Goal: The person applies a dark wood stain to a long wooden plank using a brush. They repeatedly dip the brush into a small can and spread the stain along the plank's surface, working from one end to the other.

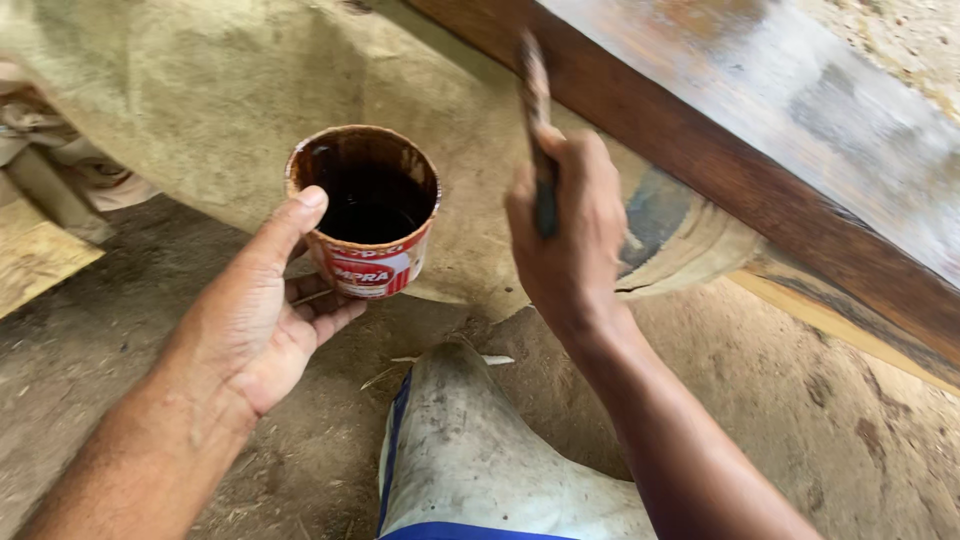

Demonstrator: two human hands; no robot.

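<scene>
The left hand (265, 320) cups a small round tub (365, 210) from below and behind, thumb pressed up its near wall and fingers curled under its base, so the hand is closed around it. The tub holds a dark brown liquid close to halfway up and stands upright; it looks light but sloshy, and the stained rim is probably slick, so the dry lower wall and base are the safest places to hold, kept level. Right of the tub, the right hand (565, 235) is wrapped tight in a fist around the handle of a brush (535, 110), wrist bent back, the brush pointing up toward a dark wooden beam (720, 170) that slants above and right of the tub. The brush looks thin and stiff, easy to steer from mid-handle. Below the tub, a dusty knee (470, 440) rests over the dirt floor (120, 340)
</scene>
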